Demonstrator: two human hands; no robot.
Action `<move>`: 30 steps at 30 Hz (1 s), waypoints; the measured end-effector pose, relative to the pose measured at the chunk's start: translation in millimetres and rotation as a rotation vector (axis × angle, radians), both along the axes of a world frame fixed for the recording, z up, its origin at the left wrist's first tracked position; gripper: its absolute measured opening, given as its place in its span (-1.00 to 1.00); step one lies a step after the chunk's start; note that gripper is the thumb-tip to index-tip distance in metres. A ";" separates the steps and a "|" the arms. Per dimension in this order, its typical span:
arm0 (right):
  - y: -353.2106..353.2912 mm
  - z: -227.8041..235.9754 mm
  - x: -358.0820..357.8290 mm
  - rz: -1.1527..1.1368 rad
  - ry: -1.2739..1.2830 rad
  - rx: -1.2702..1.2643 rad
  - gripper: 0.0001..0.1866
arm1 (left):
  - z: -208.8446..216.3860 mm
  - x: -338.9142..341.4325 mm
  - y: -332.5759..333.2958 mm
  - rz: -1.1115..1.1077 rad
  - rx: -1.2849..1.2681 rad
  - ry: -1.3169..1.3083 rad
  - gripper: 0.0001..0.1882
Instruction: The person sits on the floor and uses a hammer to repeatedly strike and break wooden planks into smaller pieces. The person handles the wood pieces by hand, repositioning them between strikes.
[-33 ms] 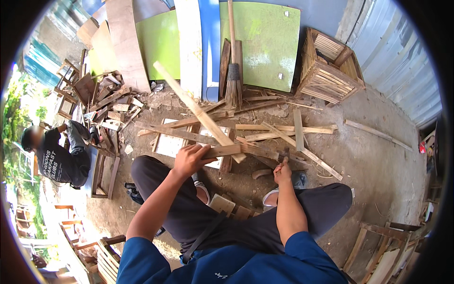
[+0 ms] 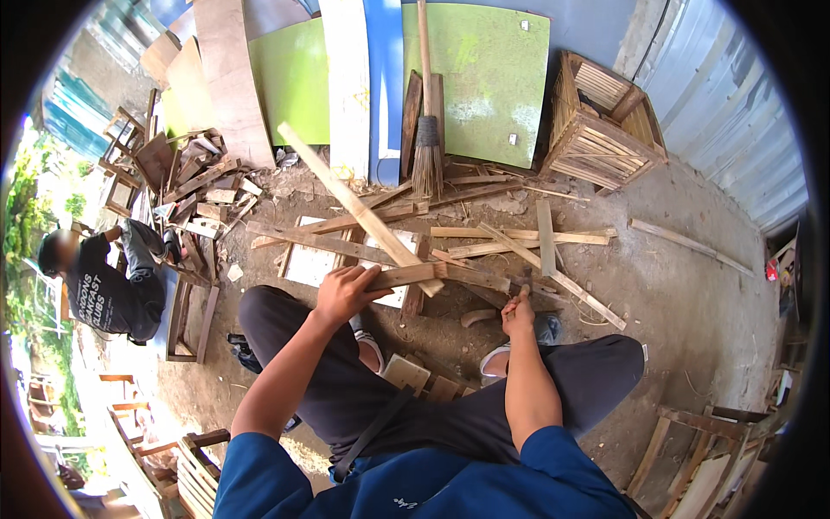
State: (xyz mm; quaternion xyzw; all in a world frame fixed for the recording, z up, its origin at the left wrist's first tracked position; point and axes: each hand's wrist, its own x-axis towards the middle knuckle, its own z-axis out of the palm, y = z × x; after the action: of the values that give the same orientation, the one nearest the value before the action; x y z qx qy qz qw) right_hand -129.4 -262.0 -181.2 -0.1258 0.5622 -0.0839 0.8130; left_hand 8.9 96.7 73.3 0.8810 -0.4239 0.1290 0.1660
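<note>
My left hand [image 2: 347, 297] is closed around the near end of a short brown wooden bar [image 2: 405, 276], held above the ground between my knees. A long pale wooden strip [image 2: 350, 201] meets the bar at its right end and slants away to the far left; whether they are fastened cannot be made out. To the right, my right hand [image 2: 518, 312] grips a dark-headed tool that looks like a hammer [image 2: 526, 278], mostly hidden by the fingers. Its head is beside the end of another wooden piece [image 2: 480, 278] lying beyond the bar.
Loose wooden strips [image 2: 553, 238] lie ahead. A broom [image 2: 427, 156] leans on green panels [image 2: 475, 78], with a slatted wooden crate [image 2: 605, 125] to their right. Scrap wood [image 2: 203, 177] is piled far left, near a seated person [image 2: 112, 285]. Wooden frames [image 2: 692, 458] stand at right.
The far end of the long pale strip has shifted slightly left and nearer. My right hand has barely moved, and both hands keep their grip.
</note>
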 end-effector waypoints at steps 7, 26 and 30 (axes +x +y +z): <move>-12.6 63.2 10.3 -0.133 -0.250 -0.147 -0.70 | -52.2 9.5 27.9 0.038 -0.027 -0.004 -0.55; 71.5 251.5 -31.4 0.173 -0.612 -0.664 -0.82 | -81.3 -5.2 -14.3 0.125 0.174 0.307 -0.51; 97.6 238.2 -50.8 0.350 -0.410 -0.741 -0.72 | -95.9 -7.9 -21.7 0.161 0.105 0.301 -0.60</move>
State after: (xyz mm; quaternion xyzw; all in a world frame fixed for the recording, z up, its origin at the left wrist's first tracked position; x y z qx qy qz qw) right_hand -180.1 -164.4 57.0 -0.4821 0.2919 -0.1638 0.8097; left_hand 1.0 75.1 -22.6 0.9289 -0.3286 -0.0137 0.1703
